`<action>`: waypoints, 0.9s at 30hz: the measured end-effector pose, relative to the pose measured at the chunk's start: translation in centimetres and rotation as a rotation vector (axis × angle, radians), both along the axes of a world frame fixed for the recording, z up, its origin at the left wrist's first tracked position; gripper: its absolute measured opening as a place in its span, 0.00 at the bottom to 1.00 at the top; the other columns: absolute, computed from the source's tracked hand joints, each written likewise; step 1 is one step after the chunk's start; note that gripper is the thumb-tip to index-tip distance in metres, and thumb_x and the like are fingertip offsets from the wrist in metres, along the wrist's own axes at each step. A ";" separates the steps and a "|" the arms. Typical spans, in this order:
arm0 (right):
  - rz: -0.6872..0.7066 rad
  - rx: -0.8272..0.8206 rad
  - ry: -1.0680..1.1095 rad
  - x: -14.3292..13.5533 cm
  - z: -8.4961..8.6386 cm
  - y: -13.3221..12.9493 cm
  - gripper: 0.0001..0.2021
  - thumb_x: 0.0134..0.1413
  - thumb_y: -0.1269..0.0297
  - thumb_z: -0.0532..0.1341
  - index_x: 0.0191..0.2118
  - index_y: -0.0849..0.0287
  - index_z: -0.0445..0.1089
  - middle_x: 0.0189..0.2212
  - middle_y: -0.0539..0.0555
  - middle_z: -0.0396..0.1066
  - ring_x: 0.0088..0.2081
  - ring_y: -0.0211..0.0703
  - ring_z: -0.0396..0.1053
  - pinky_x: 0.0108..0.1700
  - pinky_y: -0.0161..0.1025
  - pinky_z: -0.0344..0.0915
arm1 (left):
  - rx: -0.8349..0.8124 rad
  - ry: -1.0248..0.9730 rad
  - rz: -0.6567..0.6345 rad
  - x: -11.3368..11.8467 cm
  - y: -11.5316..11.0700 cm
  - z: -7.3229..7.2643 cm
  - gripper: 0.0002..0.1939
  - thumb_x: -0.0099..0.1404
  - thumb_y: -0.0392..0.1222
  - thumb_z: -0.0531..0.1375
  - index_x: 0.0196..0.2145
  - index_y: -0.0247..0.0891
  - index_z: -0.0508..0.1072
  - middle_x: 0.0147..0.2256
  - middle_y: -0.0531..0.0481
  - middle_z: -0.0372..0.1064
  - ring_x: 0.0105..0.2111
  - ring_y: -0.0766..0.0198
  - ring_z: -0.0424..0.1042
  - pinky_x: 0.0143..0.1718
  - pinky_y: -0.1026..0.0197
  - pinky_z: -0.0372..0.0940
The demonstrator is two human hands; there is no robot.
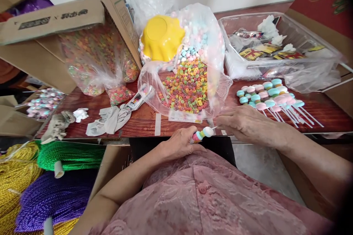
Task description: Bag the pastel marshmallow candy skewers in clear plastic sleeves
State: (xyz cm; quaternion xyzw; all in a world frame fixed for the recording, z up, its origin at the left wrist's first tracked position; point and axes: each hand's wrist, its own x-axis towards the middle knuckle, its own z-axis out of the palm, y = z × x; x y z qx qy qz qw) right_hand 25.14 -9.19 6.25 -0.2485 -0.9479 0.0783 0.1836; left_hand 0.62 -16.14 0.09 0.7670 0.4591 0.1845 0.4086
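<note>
My left hand (183,142) is closed round a candy skewer (203,134) with pink, green, blue and white pieces, held at the table's front edge. The fingertips of my right hand (237,125) pinch the white stick at the skewer's right end. Beyond my hands lies an open plastic bag of small colourful rings (190,88), with pastel pieces (190,53) behind them and a yellow scalloped bowl (162,38) upside down on top. Several finished-looking candy skewers (273,95) lie on the table to the right.
A clear plastic bin (281,58) with wrappers stands at the back right. At the left are a cardboard box (52,58), bagged rings (93,58) and grey gloves (110,119) on the red-brown table (138,128). Green cord (71,156) and purple cord (55,198) lie lower left.
</note>
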 end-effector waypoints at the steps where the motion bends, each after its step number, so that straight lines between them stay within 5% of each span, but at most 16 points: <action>1: 0.066 0.003 -0.077 -0.3 0.3 0.1 0.10 0.62 0.62 0.58 0.30 0.57 0.71 0.21 0.49 0.69 0.24 0.37 0.65 0.28 0.36 0.51 | -0.007 -0.006 0.008 0.0 0.1 0.0 0.20 0.58 0.54 0.68 0.31 0.38 0.64 0.27 0.57 0.62 0.27 0.67 0.59 0.29 0.63 0.52; 6: 0.168 0.074 -0.257 -2.8 0.6 -0.9 0.08 0.53 0.78 0.56 0.33 0.60 0.70 0.25 0.51 0.72 0.25 0.38 0.65 0.29 0.39 0.43 | -0.076 -0.178 0.002 0.8 1.3 0.4 0.18 0.56 0.52 0.68 0.35 0.37 0.69 0.29 0.54 0.66 0.32 0.64 0.65 0.34 0.62 0.60; 11: 0.151 0.010 -0.322 -4.1 -0.2 -1.3 0.08 0.54 0.78 0.56 0.36 0.61 0.70 0.28 0.52 0.75 0.27 0.38 0.66 0.30 0.39 0.41 | -0.114 -0.290 -0.056 1.4 2.1 1.1 0.22 0.54 0.49 0.69 0.44 0.37 0.72 0.39 0.49 0.71 0.42 0.57 0.69 0.43 0.57 0.65; 15: 0.156 -0.012 -0.309 -3.5 1.1 0.0 0.07 0.58 0.74 0.56 0.35 0.60 0.71 0.28 0.52 0.74 0.28 0.38 0.66 0.31 0.39 0.42 | -0.147 -0.257 -0.001 -0.1 2.3 1.7 0.36 0.47 0.49 0.74 0.52 0.39 0.68 0.44 0.50 0.70 0.44 0.57 0.68 0.44 0.58 0.64; 20: 0.076 0.033 -0.378 -3.7 3.0 1.4 0.06 0.58 0.71 0.57 0.31 0.60 0.70 0.27 0.52 0.73 0.28 0.39 0.66 0.32 0.39 0.43 | -0.173 -0.114 0.066 -2.1 1.9 1.6 0.12 0.56 0.44 0.68 0.32 0.35 0.72 0.28 0.55 0.67 0.31 0.64 0.66 0.33 0.64 0.58; 27: -0.008 0.065 -0.637 -4.4 3.0 2.1 0.06 0.53 0.73 0.58 0.36 0.60 0.71 0.25 0.55 0.74 0.25 0.42 0.67 0.31 0.39 0.43 | 0.075 0.142 0.182 -2.3 1.2 1.0 0.07 0.60 0.42 0.64 0.33 0.37 0.73 0.31 0.51 0.72 0.33 0.61 0.69 0.34 0.63 0.57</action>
